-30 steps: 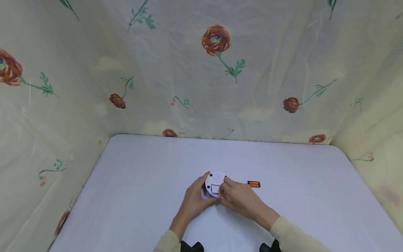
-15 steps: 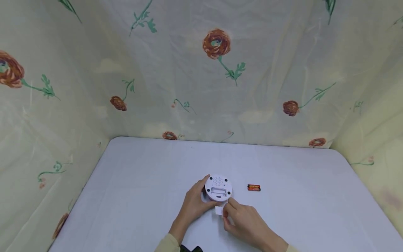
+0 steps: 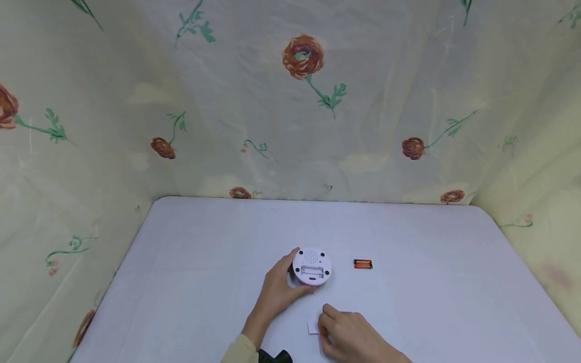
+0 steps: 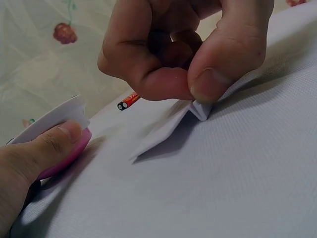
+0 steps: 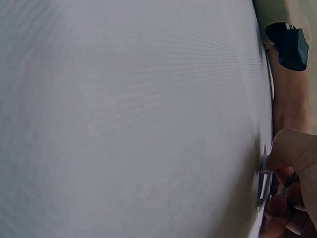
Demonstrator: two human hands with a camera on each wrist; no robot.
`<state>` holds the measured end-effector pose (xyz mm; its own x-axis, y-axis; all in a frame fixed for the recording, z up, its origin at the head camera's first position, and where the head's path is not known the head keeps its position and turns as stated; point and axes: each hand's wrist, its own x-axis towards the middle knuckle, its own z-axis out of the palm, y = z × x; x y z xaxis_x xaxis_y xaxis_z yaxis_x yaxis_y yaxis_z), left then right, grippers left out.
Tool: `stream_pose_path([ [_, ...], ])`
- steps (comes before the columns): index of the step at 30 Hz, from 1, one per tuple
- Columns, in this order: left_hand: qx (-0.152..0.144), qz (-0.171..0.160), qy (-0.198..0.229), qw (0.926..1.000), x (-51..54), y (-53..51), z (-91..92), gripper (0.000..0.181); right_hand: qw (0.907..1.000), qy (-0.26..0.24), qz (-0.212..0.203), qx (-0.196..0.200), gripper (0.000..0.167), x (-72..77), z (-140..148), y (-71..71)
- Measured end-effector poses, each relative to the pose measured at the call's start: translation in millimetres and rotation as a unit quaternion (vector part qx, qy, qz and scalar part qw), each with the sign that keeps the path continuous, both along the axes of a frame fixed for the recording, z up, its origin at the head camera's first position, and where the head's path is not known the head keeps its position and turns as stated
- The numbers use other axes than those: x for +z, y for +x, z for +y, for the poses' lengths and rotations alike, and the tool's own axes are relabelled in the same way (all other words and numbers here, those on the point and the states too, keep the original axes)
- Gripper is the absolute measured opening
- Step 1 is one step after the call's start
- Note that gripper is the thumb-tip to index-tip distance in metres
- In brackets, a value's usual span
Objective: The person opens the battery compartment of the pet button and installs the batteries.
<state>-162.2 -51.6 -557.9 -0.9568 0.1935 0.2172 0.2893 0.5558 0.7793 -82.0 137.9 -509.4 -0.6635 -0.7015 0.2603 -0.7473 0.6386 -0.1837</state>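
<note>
A round white device (image 3: 311, 258) lies with its underside up, showing a speaker grille, dark feet and an uncovered battery compartment (image 3: 312, 271). My left hand (image 3: 278, 288) grips its left side, thumb along the near edge. In the left wrist view, the device's lower part (image 4: 69, 157) is pink. Nearer to me, my right hand (image 3: 347, 334) pinches a small white battery cover (image 3: 312, 327) between thumb and index finger. The left wrist view shows the cover (image 4: 166, 130) tilted, its lower edge at or just above the cloth; exact contact is unclear.
Two red-and-black batteries (image 3: 362, 264) lie side by side to the right of the device. The white-covered table (image 3: 204, 242) is bounded by flower-patterned curtains (image 3: 218, 101) at the back and sides.
My right hand has drawn the battery cover off the device and toward me, down close to the table, uncovering the compartment. The left hand keeps its grip on the device.
</note>
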Motion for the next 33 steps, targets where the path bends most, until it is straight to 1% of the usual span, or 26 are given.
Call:
stream_pose_path([
  [6,0.000,-0.004,0.001,1.0000,2.1,-0.6,0.9,0.097,0.9997,-0.017,-0.015,0.003,0.013,-2.1,3.5,-3.2],
  [9,0.000,-0.008,0.003,1.0000,2.9,-0.9,1.4,0.096,0.9989,-0.030,-0.037,0.001,0.015,-3.0,5.1,-3.5],
  [14,0.003,-0.007,0.000,1.0000,3.9,-0.6,1.5,0.097,0.9949,-0.034,-0.094,-0.013,0.015,-2.7,4.9,-3.2],
  [16,0.004,-0.006,-0.002,1.0000,4.0,-0.3,1.4,0.097,0.9931,-0.035,-0.110,-0.019,0.015,-2.1,4.8,-2.8],
  [20,0.001,-0.014,-0.003,0.9999,3.5,2.5,1.0,0.097,0.9876,-0.041,-0.151,-0.016,0.014,0.2,6.1,-1.6],
  [24,0.003,-0.024,-0.009,0.9997,3.3,6.5,-1.3,0.097,0.9769,-0.044,-0.209,-0.010,0.010,4.2,4.3,-2.3],
  [27,0.004,-0.021,-0.012,0.9997,4.3,5.8,-2.4,0.097,0.9771,-0.038,-0.209,-0.019,0.015,6.2,2.3,-5.7],
  [30,0.001,-0.018,-0.007,0.9998,6.0,3.1,-1.7,0.096,0.9830,-0.044,-0.174,-0.040,0.016,7.3,4.3,-12.4],
  [33,-0.001,-0.014,-0.001,0.9999,6.5,1.1,-0.6,0.097,0.9842,-0.078,-0.137,-0.081,0.010,6.6,13.3,-24.3],
])
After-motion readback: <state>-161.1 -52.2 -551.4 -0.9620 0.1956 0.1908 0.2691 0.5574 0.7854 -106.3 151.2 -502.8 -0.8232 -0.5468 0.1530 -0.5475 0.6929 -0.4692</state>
